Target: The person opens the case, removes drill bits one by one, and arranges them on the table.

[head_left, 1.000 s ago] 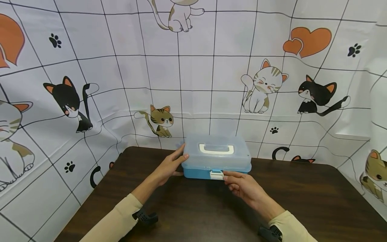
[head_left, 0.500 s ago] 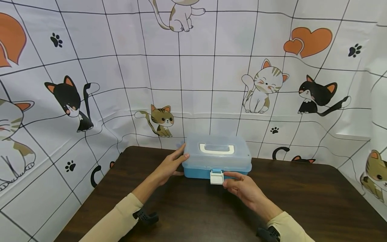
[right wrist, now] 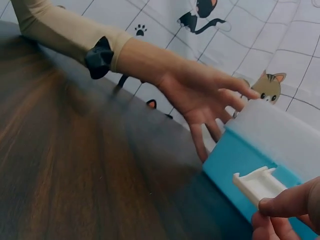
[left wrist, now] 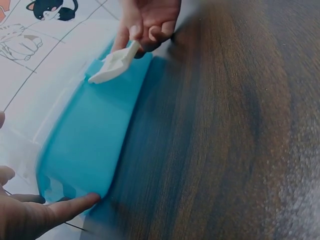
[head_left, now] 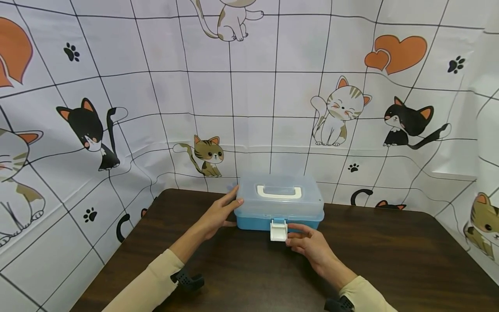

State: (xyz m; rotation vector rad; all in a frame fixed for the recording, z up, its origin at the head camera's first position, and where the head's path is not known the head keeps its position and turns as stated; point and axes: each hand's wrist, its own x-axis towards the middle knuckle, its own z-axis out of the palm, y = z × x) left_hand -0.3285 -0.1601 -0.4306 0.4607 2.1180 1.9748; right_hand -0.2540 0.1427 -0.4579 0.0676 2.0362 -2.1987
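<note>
On the table (head_left: 241, 273), right fingers (head_left: 302, 228) pinch the latch (head_left: 278, 232), left fingers (head_left: 229, 196) spread against box (head_left: 253, 222).

I see long, plain cream sleeves (head_left: 142, 284). At each cuff (head_left: 170, 262) sits a chunky black wrist unit (head_left: 191, 282), its strap (head_left: 180, 276) dotted with small holes.

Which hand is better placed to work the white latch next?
Probably the right hand: it touches the white latch, while the left hand rests against the left end of the box.
</note>
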